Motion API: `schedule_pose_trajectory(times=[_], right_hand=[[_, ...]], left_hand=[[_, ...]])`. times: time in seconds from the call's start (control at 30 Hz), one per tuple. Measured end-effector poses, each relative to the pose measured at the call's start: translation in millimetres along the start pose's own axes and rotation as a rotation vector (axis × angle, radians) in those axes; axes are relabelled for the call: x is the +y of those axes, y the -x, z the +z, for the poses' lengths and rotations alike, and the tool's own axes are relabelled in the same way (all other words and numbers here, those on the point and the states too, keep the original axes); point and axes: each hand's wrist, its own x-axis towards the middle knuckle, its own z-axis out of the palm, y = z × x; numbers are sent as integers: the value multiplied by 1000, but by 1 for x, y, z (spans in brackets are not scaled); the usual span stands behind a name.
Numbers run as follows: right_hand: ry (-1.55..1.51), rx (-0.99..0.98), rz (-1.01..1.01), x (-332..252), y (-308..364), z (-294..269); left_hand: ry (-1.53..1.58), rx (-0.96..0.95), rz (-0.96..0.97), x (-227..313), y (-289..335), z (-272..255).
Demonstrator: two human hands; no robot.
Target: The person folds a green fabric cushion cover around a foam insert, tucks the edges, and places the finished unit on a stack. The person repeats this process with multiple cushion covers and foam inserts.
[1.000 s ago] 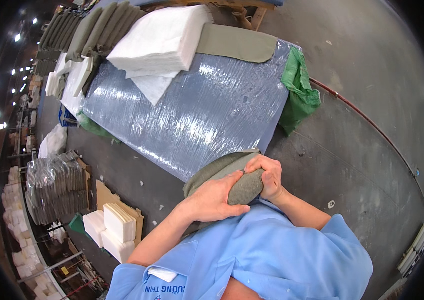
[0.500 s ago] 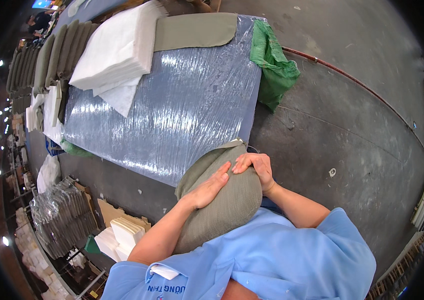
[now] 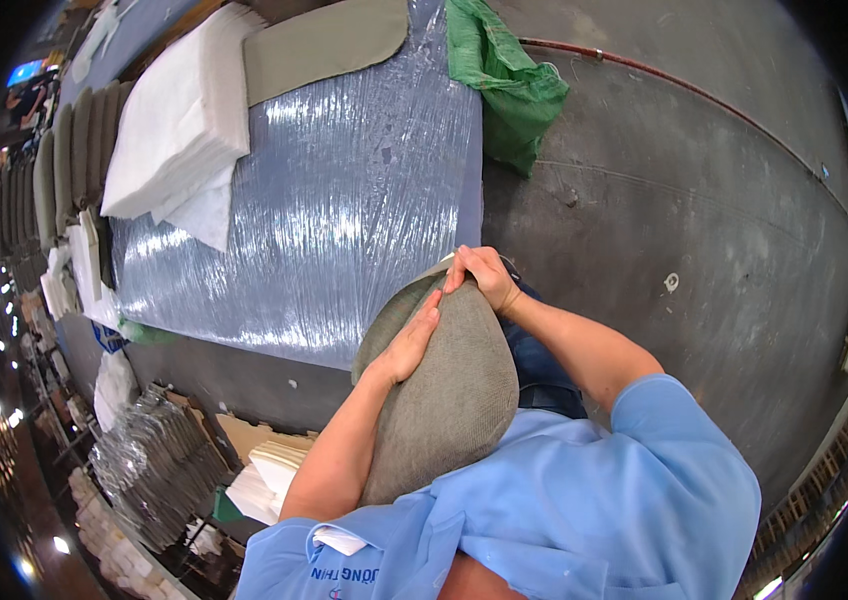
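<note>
A grey-green padded cushion point(image 3: 454, 380) is propped against my body, its far end leaning at the table's near edge. My left hand point(image 3: 412, 340) presses along its left side, fingers together and pointing toward the far end. At that far end, my right hand point(image 3: 484, 277) grips the cushion's edge with bent fingers. The fingertips of both hands nearly meet there. A fold or flap of the same fabric shows left of my left hand; a small pale strip shows at the top corner, partly hidden by my right fingers.
A plastic-wrapped table point(image 3: 344, 200) lies ahead, bearing a stack of white padding sheets point(image 3: 184, 110) and a flat grey-green fabric piece point(image 3: 329, 45). A green sack point(image 3: 514, 90) hangs at its right corner. Grey cushions point(image 3: 69, 150) stand at the far left; wrapped stacks point(image 3: 159, 465) sit lower left.
My right hand has shifted toward the cushion's far end and now grips its edge. The cushion has turned more upright, showing more of its broad face. The view has shifted, too.
</note>
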Motion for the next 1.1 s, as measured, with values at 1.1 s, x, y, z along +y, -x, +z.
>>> schedule_pose_trajectory(times=[1.1], right_hand=[[992,-127,1045,1,-99,93]], left_hand=[[-96,721,38,-72,-76,-35]])
